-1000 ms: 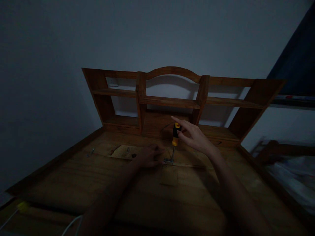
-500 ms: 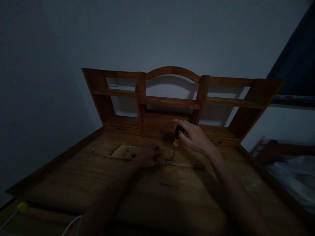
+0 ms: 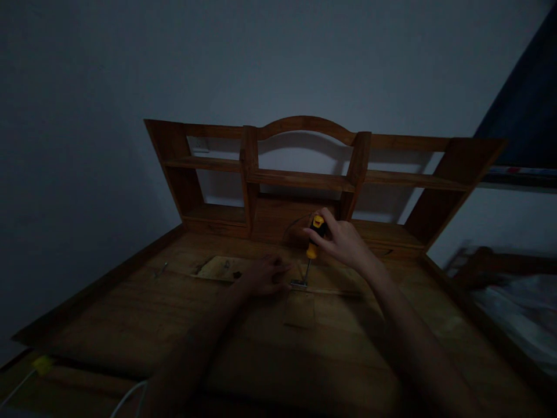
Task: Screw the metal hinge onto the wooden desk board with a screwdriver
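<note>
Screwdriver [image 3: 311,252], yellow-and-black handle, slim metal shaft, stood slightly tilted over the wooden desktop [image 3: 243,348], its tip at a small oblong metal fitting [image 3: 298,283]! Right hand [image 3: 346,242] had the handle firmly pinched between thumb and fingers; left hand [image 3: 264,276] lay low just beside the fitting, fingers bent, its grip too dark to tell. Near it, a pale, rough-edged wood patch [image 3: 220,269]; behind, brown wooden shelving [image 3: 300,181] rose to a smooth central arch.

No readable text, labels or numbers anywhere.
</note>
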`<state>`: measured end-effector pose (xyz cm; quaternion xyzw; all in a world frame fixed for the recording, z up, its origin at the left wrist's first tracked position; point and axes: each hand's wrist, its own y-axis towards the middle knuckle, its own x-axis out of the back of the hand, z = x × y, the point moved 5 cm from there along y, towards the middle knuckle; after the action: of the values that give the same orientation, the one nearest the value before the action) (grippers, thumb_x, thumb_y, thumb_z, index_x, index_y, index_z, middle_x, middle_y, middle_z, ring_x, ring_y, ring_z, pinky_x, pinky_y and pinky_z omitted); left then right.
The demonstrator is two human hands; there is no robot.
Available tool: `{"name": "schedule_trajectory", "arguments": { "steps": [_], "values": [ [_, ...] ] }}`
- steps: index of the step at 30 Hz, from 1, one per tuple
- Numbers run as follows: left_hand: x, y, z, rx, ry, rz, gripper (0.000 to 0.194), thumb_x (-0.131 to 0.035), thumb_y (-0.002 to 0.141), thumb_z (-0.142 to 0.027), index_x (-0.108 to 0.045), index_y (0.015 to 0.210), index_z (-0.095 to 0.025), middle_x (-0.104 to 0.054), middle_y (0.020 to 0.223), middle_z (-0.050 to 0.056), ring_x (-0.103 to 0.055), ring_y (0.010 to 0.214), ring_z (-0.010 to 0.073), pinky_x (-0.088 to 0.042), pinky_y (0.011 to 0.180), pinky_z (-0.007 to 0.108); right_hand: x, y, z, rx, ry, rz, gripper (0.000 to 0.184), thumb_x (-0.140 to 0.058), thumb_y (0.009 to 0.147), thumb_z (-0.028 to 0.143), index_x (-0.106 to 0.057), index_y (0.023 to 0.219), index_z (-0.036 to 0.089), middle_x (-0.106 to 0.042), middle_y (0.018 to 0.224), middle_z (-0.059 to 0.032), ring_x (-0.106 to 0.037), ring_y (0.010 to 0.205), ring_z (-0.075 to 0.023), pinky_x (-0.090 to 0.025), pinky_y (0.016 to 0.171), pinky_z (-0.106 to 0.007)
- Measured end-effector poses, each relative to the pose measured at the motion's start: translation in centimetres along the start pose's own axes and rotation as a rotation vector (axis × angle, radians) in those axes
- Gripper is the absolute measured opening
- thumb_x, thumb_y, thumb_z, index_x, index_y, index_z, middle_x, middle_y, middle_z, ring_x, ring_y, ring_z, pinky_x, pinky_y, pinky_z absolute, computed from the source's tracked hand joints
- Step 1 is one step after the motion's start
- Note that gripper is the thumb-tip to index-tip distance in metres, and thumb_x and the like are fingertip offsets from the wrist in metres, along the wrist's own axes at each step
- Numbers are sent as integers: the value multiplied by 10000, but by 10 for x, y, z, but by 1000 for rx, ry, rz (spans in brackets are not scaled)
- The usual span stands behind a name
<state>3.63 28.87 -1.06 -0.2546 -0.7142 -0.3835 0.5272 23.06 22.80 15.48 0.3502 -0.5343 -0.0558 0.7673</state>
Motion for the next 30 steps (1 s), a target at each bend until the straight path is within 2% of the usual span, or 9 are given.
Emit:
{"name": "schedule_trajectory", "arguments": {
  "steps": [7, 13, 16, 22, 30],
  "values": [
    [-1, 0, 1, -11, -10, -3, 672, -488, 857, -702, -509, 1404, -311, -506, 1275, 115, -528, 1123, 286, -456, 954, 438, -2, -1, 0, -30, 85, -2, 443, -495, 917, 602, -481, 1146, 223, -648, 791, -36, -613, 647, -198, -381, 577, -271],
    [0, 0, -2, -2, -9, -5, 672, -484, 866, -692, -486, 1421, -314, -517, 1258, 115, -533, 1109, 284, -458, 947, 447, -15, -1, -9, -91, 228, 112, 446, -566, 860, 625, -533, 1003, 203, -618, 713, -15, -569, 608, -170, -374, 547, -272],
    [-1, -1, -1, 11, -8, -9, 667, -492, 858, -698, -528, 1391, -300, -510, 1284, 117, -518, 1147, 301, -447, 974, 462, -18, -1, -13, -114, 279, 134, 434, -577, 851, 627, -539, 925, 201, -619, 710, -12, -563, 602, -159, -373, 540, -272],
    [0, -1, -1, 20, -37, -7, 661, -502, 852, -698, -557, 1369, -289, -520, 1277, 121, -539, 1125, 298, -460, 956, 442, -13, -2, -12, -112, 241, 112, 423, -588, 850, 619, -539, 890, 200, -607, 709, -7, -548, 613, -156, -361, 547, -271],
    [-1, 0, -1, 10, -39, -19, 650, -504, 855, -695, -560, 1364, -294, -522, 1279, 120, -528, 1139, 299, -441, 976, 468, -9, -4, -9, -98, 208, 119, 416, -575, 866, 612, -556, 957, 206, -618, 740, -26, -565, 647, -174, -373, 571, -280]
  ]
}}
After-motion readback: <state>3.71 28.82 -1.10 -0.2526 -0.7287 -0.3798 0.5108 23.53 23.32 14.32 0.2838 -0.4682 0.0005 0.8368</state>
